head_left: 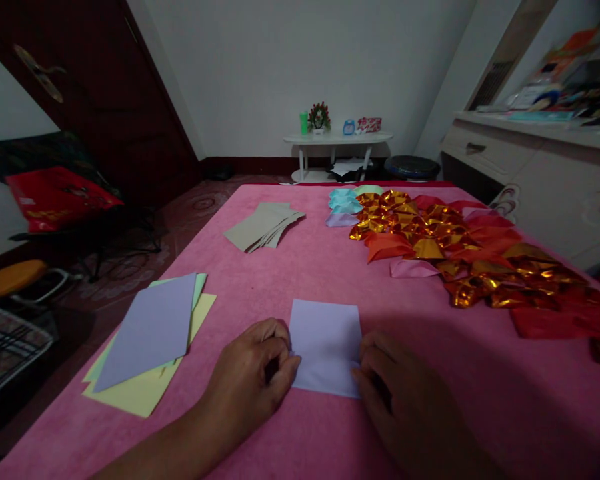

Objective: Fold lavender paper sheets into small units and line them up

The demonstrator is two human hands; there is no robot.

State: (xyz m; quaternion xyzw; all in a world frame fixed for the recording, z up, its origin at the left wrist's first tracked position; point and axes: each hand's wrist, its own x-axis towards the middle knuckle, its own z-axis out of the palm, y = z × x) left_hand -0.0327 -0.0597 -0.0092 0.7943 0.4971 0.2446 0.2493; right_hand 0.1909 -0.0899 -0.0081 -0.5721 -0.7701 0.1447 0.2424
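A light purple sheet of paper lies in front of me on the pink tablecloth. My left hand pinches its left edge between thumb and fingers. On the opposite side, my right hand grips the right edge, its fingers curled in shadow. Faint creases run across the sheet's lower part. To the left of my left hand rests a loose stack of coloured paper, purple on top with green and yellow sheets beneath.
Grey-beige sheets are fanned out farther back. Many folded paper pieces, gold foil, red and orange, cover the table's right side, with light blue ones behind. A white side table stands by the wall; a cabinet is at right.
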